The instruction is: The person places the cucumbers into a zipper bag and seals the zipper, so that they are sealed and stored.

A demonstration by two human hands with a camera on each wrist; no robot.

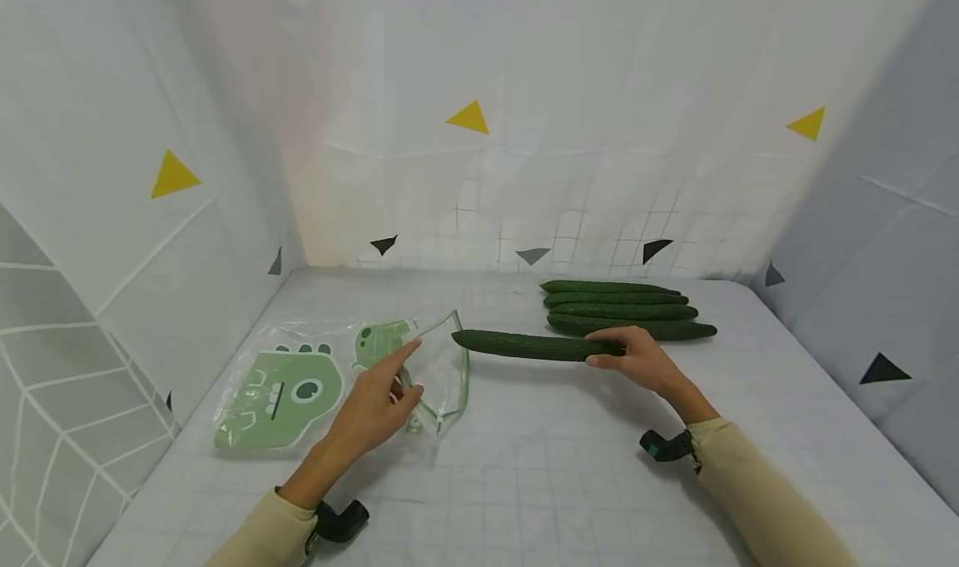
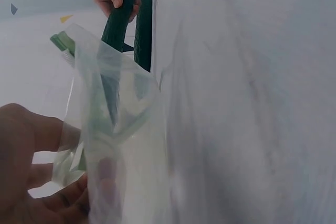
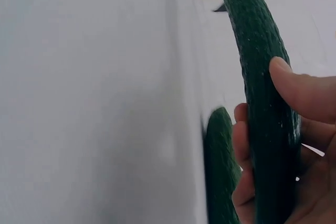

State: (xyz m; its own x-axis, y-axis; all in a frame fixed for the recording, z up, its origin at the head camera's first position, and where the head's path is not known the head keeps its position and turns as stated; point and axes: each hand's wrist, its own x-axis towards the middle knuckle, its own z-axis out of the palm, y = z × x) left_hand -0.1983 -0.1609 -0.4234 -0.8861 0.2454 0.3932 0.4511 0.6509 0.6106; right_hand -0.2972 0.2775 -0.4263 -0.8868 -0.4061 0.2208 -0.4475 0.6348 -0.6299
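My right hand (image 1: 637,359) grips a long dark green cucumber (image 1: 524,346) near its right end and holds it level above the table. The cucumber's left tip reaches the mouth of a clear zip bag (image 1: 464,375) with a green zip edge and green cartoon print. My left hand (image 1: 378,405) holds that bag at its left side, and its mouth gapes toward the cucumber. In the left wrist view the left fingers (image 2: 44,129) are on the bag's clear film. In the right wrist view the thumb and fingers wrap the cucumber (image 3: 265,77).
Several more cucumbers (image 1: 622,310) lie side by side at the back right, just behind my right hand. Flat on the left of the table (image 1: 569,484) is another zip bag (image 1: 285,400) with a green one-eyed monster print. White cloth walls stand around the table.
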